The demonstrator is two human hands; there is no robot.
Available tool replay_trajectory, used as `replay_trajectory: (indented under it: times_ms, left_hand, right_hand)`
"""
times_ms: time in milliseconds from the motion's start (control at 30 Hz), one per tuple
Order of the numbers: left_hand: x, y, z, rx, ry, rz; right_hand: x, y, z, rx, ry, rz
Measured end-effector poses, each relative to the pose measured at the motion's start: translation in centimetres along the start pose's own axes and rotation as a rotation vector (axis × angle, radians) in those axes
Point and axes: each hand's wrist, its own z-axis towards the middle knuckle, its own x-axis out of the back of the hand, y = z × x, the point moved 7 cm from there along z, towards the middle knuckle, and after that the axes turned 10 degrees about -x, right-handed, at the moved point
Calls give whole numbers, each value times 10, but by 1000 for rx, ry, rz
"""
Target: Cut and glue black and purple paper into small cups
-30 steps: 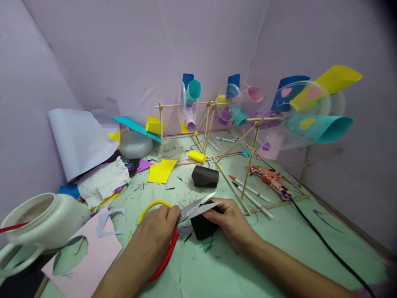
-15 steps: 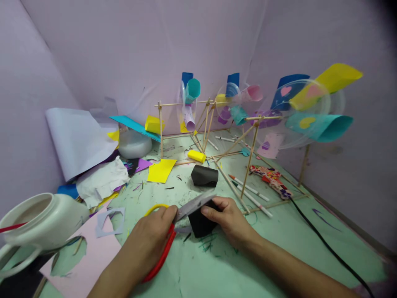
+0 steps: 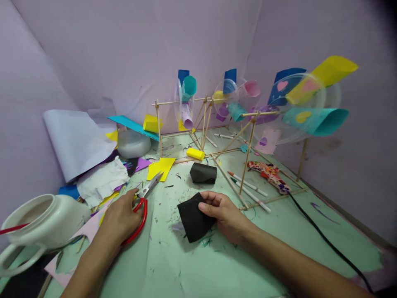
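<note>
My right hand [image 3: 225, 215] pinches a small piece of black paper [image 3: 195, 219] by its upper right edge, just above the tabletop. Off to the left, my left hand [image 3: 122, 215] has its fingers round the handles of the red-and-yellow scissors [image 3: 150, 186], whose blades lie nearly together and point away toward a yellow paper sheet [image 3: 163, 167]. Beyond the black piece lies a rolled black paper tube [image 3: 203, 173]. A smaller yellow paper tube [image 3: 195, 154] rests behind that.
Stick frames [image 3: 204, 124] with plastic discs and coloured paper tubes stand at the back and right. A patterned glue gun [image 3: 269, 176] trails a black cord [image 3: 325, 238]. Markers [image 3: 251, 194] lie near it. A white pot [image 3: 62, 223] and crumpled paper [image 3: 104, 182] occupy the left.
The scissors have moved left, away from the black paper, in my left hand, and their blades have closed. My right hand still holds the black piece, which now faces me more fully.
</note>
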Motion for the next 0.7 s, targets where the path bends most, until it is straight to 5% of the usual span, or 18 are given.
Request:
replay_trajectory:
  times_ms: [67,200,233,333,467,700]
  left_hand:
    - [7,3,-3,-19,69,22]
    - [36,28,-24,-37,455,-259]
    - [36,37,-29,-33,456,-439]
    - [18,82,-36,-153,167,-790]
    - [16,108,-45,-251,218,-823]
    - [13,117,-49,-356,278,-806]
  right_hand:
    - [1,0,0,-9,30,14]
    - [1,-2,0,2,36,-3]
    - [0,-1,0,5,28,-13]
    - [-5,1,-1,16,-16,-66]
    - [-16,0,-5,59,-66,-208]
    - [-19,-10,-10,186,81,-419]
